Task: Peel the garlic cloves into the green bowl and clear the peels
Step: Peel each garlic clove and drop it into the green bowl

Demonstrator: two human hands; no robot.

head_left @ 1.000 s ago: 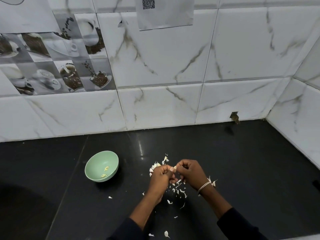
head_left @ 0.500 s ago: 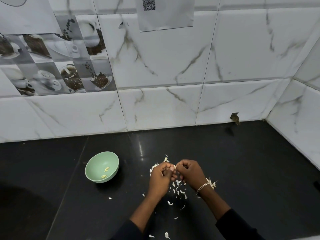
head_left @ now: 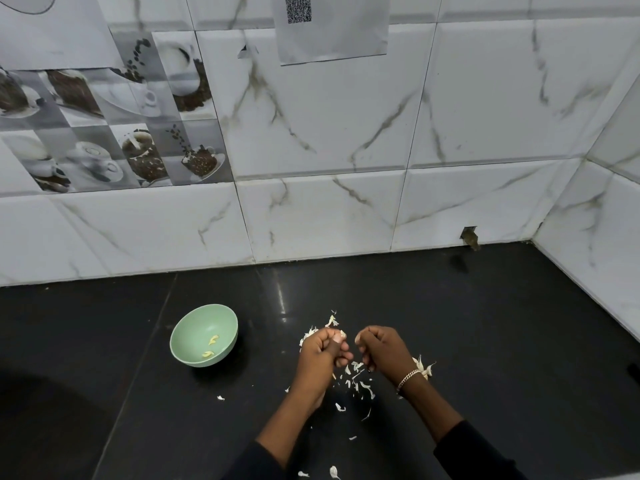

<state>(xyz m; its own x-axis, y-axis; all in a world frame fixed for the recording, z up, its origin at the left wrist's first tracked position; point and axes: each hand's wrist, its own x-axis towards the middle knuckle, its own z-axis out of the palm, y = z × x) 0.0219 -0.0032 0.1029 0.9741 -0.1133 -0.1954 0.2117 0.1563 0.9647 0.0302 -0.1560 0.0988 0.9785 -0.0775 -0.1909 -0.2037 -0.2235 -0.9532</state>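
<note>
The green bowl (head_left: 204, 336) stands on the black counter to the left of my hands, with two peeled pale-yellow garlic cloves (head_left: 210, 346) inside. My left hand (head_left: 323, 355) pinches a small garlic clove (head_left: 342, 334) at its fingertips. My right hand (head_left: 382, 351), with a silver bracelet, is curled a short gap to the right of it; whether it holds a bit of skin is hidden. White garlic peels (head_left: 356, 379) lie scattered under and around both hands. More unpeeled garlic pieces (head_left: 424, 367) show behind my right wrist.
The black counter (head_left: 485, 341) ends at a white marble-tiled wall at the back and on the right. A small dark hole (head_left: 469, 235) sits at the wall's base. A few stray peels (head_left: 334, 472) lie near the front edge.
My hands, joined at the fingertips before, have drawn slightly apart; the right hand has pulled away to the right while the left keeps the clove.
</note>
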